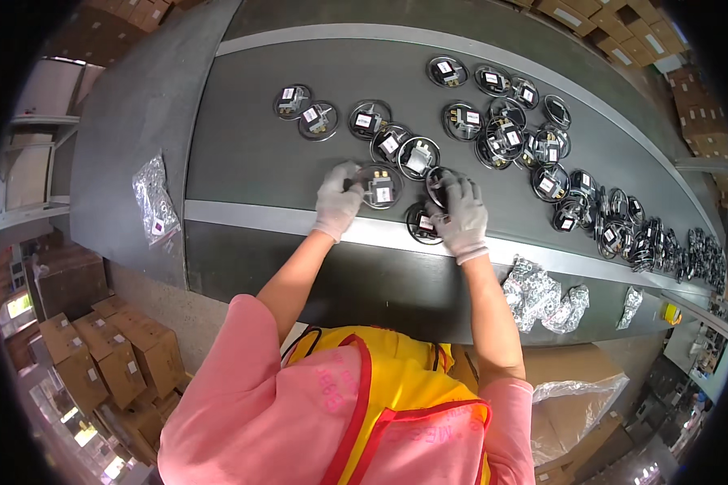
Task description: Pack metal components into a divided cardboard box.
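Note:
My left hand point(336, 198), in a white glove, rests on the left edge of a round coiled part with a small metal box in its middle point(380, 188) on the dark conveyor belt point(243, 145). My right hand point(463, 215), also gloved, lies over another such part point(438, 184), its fingers curled on the coil. A third coiled part point(421, 225) sits at the belt's near rail, just under my right hand. Several more of these parts lie beyond my hands and trail off to the right along the belt.
Clear plastic bags lie on the near ledge at the right point(534, 293) and on the grey side panel at the left point(154, 202). Cardboard boxes are stacked on the floor at lower left point(105, 356) and at top right point(623, 32).

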`<action>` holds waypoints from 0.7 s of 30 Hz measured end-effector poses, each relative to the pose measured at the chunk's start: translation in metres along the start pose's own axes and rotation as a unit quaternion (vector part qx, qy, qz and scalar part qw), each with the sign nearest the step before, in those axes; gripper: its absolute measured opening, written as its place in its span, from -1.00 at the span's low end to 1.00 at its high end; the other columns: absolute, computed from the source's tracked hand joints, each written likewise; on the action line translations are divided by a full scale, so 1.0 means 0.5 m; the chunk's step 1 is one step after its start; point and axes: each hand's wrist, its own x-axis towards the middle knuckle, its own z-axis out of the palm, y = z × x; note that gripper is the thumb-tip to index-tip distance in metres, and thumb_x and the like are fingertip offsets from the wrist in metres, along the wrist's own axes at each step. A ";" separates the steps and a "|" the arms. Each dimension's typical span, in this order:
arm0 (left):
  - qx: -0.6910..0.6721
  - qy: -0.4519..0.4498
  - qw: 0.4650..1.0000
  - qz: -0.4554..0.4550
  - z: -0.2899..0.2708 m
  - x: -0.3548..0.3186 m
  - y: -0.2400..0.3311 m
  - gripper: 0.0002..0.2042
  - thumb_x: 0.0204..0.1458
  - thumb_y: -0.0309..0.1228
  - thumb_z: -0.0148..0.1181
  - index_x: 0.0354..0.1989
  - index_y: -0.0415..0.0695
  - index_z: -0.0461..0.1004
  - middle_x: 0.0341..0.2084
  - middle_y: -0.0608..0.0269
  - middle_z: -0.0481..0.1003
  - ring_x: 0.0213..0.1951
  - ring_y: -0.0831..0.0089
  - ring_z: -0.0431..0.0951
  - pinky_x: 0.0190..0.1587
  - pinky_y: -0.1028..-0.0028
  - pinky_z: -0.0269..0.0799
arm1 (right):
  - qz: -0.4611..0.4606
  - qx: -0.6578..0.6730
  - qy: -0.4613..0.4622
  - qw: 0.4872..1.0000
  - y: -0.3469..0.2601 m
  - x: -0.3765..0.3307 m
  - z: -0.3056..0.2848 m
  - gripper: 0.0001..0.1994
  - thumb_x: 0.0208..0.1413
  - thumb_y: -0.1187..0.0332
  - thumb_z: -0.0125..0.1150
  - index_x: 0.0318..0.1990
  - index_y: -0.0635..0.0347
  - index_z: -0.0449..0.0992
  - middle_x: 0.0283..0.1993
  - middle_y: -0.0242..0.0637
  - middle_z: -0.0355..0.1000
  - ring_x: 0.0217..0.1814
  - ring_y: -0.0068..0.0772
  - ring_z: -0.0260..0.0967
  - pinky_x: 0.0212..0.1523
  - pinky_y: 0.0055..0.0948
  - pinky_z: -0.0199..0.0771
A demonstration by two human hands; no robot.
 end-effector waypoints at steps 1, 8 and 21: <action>0.001 0.002 1.000 0.001 0.004 0.000 0.008 -0.75 -0.03 -0.62 0.07 -0.15 -0.18 0.49 -0.37 0.28 0.50 -0.37 0.53 0.50 -0.26 0.52 0.44 | 0.034 0.023 0.006 0.999 0.023 -0.004 -0.001 -0.47 -0.03 0.16 0.29 0.12 0.11 0.37 -0.04 -0.10 0.43 -0.06 0.01 0.38 -0.04 -0.17 0.43; 0.324 -0.168 0.927 0.088 -0.009 0.050 0.125 -0.81 0.01 -0.35 0.11 -0.18 0.01 0.50 -0.26 0.17 0.51 -0.29 0.08 0.53 -0.21 0.15 0.48 | 0.251 -0.001 0.167 0.954 0.186 -0.045 -0.077 -0.74 0.15 0.29 0.06 -0.03 0.11 0.44 -0.14 -0.03 0.49 -0.16 0.08 0.47 -0.16 -0.10 0.46; 0.341 -0.313 0.867 0.185 0.133 0.168 0.257 -0.73 -0.07 -0.22 0.26 -0.18 0.01 0.59 -0.11 0.18 0.48 0.03 0.17 0.43 0.10 0.23 0.25 | 0.032 -0.098 0.082 0.991 0.061 -0.076 -0.051 -0.59 0.08 0.19 0.11 0.07 0.13 0.38 0.17 -0.08 0.28 0.21 0.09 0.16 0.22 0.01 0.12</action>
